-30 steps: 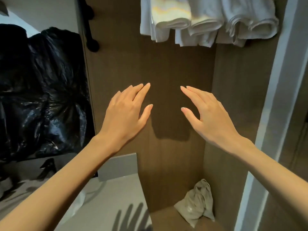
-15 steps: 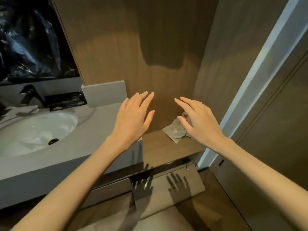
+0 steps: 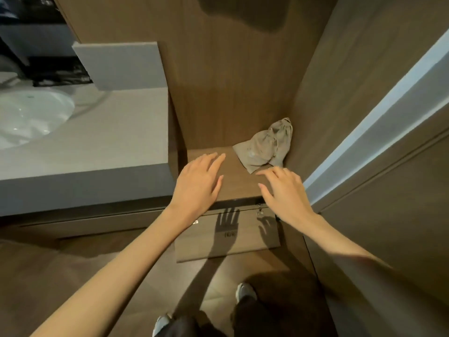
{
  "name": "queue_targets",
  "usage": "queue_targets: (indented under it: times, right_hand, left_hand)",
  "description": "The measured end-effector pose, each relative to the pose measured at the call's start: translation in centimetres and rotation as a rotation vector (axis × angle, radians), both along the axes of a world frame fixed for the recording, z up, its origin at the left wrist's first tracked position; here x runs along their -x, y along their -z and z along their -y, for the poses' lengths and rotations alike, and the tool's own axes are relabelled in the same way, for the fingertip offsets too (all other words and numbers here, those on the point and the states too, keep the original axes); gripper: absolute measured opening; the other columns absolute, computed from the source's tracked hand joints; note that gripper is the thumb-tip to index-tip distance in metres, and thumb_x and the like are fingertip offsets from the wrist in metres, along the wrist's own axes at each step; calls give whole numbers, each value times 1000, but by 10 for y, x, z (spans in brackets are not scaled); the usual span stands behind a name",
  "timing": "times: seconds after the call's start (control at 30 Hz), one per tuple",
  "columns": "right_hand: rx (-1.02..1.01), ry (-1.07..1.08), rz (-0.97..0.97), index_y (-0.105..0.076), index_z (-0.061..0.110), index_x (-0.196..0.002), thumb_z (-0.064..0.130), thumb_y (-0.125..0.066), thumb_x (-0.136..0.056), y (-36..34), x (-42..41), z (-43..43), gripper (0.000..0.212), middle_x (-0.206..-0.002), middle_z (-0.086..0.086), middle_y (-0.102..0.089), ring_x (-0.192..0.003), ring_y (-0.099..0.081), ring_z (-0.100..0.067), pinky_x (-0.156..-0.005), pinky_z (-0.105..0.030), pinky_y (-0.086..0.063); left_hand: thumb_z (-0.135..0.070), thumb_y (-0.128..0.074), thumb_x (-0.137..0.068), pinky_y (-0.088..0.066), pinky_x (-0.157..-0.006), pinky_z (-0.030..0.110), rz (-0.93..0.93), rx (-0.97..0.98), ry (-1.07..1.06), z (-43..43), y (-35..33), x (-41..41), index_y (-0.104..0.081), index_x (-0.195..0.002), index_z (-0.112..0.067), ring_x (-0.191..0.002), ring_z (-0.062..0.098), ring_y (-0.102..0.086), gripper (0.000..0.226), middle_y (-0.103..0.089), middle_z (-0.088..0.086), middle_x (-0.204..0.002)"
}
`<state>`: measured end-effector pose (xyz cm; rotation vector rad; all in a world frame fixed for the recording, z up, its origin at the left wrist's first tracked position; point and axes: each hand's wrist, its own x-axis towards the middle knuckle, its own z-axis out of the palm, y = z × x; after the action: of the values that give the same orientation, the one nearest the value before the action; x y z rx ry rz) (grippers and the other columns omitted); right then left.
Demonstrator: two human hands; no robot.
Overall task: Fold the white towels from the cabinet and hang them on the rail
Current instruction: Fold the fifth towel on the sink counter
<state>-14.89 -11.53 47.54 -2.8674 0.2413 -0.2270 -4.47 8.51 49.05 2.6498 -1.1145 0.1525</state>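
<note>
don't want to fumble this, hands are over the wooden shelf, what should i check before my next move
1. Left hand free: open, holding nothing. Ok.
2. Right hand free: open, fingers relaxed, no grip on anything. Ok.
3. White towels in sight: none in this view. Not ok.
4. Rail in sight: not in this view. Not ok.
5. Shelf between the hands: bare wood; a cloth pouch lies in the back right corner, near the right fingertips. Ok.
6. Cabinet front below the shelf shut: dark gap along its top edge. Cannot tell.
</note>
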Motion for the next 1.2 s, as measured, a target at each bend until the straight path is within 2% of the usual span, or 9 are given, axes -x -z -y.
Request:
queue_targets:
  times: [0.23, 0.4, 0.6, 0.67, 0.73, 0.8, 0.9, 1.07, 1.2]
  right_hand:
    - [-37, -30, -268, -53, 24, -128, 30, -44, -99, 91, -6, 53, 30, -122, 1, -55, -115, -49, -20, -93, -37, -38]
    - [-81, -84, -84, -68, 13, -108, 23, -48, -90, 191, -11, 65, 29, -95, -4, -68, -84, -63, -23, -68, -33, -50]
    - [-78, -104, -114, -68, 12, -112, 12, -64, -87, 351, -29, 71, 26, -104, -6, -68, -92, -64, -24, -77, -39, -56]
    - [-78, -88, -147, -63, 15, -119, 15, -59, -91, 404, -38, 74, 29, -113, -3, -64, -101, -60, -21, -86, -39, -53]
    - [-108, -34, -275, -52, 24, -131, 25, -49, -98, 457, -49, 78, 33, -128, 3, -53, -118, -48, -16, -100, -33, -41]
    - [-95, -18, -317, -47, 28, -135, 28, -46, -99, 510, -61, 81, 35, -135, 4, -49, -126, -43, -14, -103, -31, -36]
    - [-75, -2, -269, -48, 26, -136, 26, -50, -99, 581, -79, 80, 38, -138, 3, -50, -128, -45, -14, -103, -31, -40]
    - [-89, 7, -171, -46, 23, -140, 18, -53, -96, 667, -118, 87, 44, -144, 0, -46, -129, -46, -19, -99, -33, -46]
    - [-61, 81, -126, -38, 23, -144, 23, -53, -97, 705, -154, 85, 49, -148, -1, -38, -133, -42, -20, -99, -38, -48]
  left_hand:
    - [-31, -48, -98, -38, -106, 36, -179, -89, -114, 50, 92, 10, -35, -147, -20, -128, 21, -47, 52, -49, 4, -140]
    - [-29, -47, -99, -41, -105, 38, -257, -86, -195, 62, 179, -2, -37, -145, -20, -124, 22, -49, 49, -52, 4, -137]
    - [-28, -45, -99, -37, -107, 40, -248, -88, -202, 65, 334, -18, -36, -146, -19, -131, 24, -42, 48, -42, 5, -146]
    - [-28, -46, -99, -32, -111, 41, -216, -97, -192, 65, 391, -31, -33, -147, -18, -138, 25, -33, 50, -36, 8, -150]
    - [-29, -45, -99, -23, -115, 43, -187, -107, -202, 67, 447, -45, -28, -149, -20, -145, 26, -20, 54, -27, 8, -155]
    - [-32, -42, -100, -15, -118, 45, -129, -123, -221, 70, 498, -63, -21, -152, -22, -148, 25, -8, 57, -17, 5, -159]
    - [-35, -39, -101, -3, -118, 48, -43, -136, -222, 78, 560, -86, -13, -153, -27, -148, 24, 0, 59, -9, 1, -161]
    - [-33, -48, -95, 6, -116, 52, 243, -31, -222, 90, 617, -111, -21, -152, -28, -146, 29, -18, 63, -26, 5, -157]
    - [-32, -51, -92, -5, -117, 47, 370, 95, -231, 93, 635, -119, -29, -149, -26, -142, 29, -28, 61, -36, 6, -152]
